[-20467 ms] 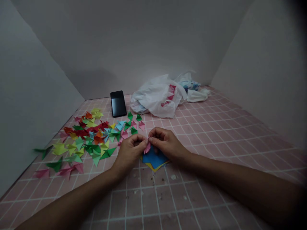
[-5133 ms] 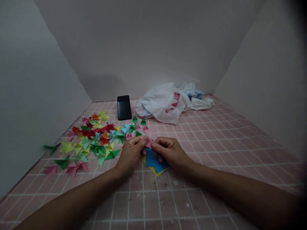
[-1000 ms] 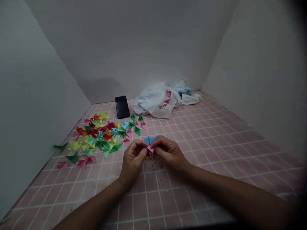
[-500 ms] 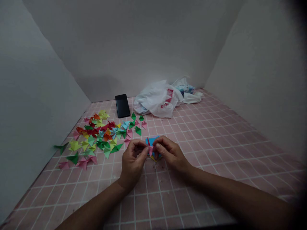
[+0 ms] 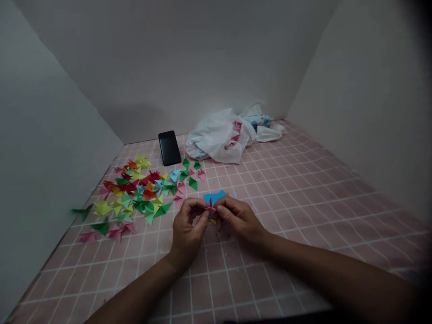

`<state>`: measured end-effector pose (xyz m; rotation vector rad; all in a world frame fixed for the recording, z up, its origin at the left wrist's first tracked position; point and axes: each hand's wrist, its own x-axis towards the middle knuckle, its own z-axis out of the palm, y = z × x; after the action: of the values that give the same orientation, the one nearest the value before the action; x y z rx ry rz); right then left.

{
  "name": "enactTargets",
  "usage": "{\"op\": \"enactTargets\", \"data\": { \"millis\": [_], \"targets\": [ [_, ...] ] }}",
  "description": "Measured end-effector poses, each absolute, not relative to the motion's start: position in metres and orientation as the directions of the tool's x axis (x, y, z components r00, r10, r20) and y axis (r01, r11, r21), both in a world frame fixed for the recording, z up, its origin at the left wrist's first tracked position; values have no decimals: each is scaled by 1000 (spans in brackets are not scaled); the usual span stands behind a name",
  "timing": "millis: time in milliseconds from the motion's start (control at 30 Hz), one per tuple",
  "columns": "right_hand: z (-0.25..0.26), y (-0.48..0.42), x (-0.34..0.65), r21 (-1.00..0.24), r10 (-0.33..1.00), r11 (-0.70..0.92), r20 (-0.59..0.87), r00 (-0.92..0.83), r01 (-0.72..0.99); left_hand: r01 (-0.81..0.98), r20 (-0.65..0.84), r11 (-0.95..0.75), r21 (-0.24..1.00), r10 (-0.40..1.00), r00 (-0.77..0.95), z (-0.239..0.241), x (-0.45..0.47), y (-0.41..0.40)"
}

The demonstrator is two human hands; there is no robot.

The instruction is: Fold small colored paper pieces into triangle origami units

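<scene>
The small pink folded paper (image 5: 211,211) is pinched between both hands, just in front of the blue paper squares (image 5: 214,197). The left hand (image 5: 187,225) and the right hand (image 5: 239,220) are half closed, and they nearly touch each other. From the blue squares, the heap of coloured paper triangles (image 5: 135,193) lies near on the left side. The black phone (image 5: 169,148) and white plastic bag (image 5: 219,139) are well behind. Pink tiles (image 5: 297,225) spread wide toward the right wall (image 5: 354,90).

Matt paper is seen in the folded triangles (image 5: 193,183), glossy glass on the phone (image 5: 169,148), crinkled thin plastic in the white bag (image 5: 219,139)
</scene>
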<state>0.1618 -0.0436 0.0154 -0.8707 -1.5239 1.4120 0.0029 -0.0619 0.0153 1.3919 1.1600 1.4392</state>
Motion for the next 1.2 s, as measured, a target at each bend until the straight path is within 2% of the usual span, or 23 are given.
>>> {"op": "enactTargets", "data": {
  "millis": [333,467,567,800,1000,1200],
  "targets": [
    [7,-43,159,-996,947,70,48,-319,58,-73,95,-100,992,994,-61,13,6,-61],
    [8,-41,159,-1000,961,7,7,-278,-1,-109,-62,58,992,997,-34,15,5,-58],
    [10,-40,160,-998,957,-49,-35,-289,-40,-62,-150,150,987,989,8,15,3,-55],
    [14,-38,162,-988,931,-100,-51,-362,-117,-113,-239,241,964,971,28,15,1,-54],
    [15,-38,161,-988,950,-146,-123,-289,-59,-135,-273,285,949,957,99,11,0,-54],
    [12,-37,162,-983,934,-162,-123,-335,-90,-189,-316,330,925,944,100,13,2,-56]
  ]
}}
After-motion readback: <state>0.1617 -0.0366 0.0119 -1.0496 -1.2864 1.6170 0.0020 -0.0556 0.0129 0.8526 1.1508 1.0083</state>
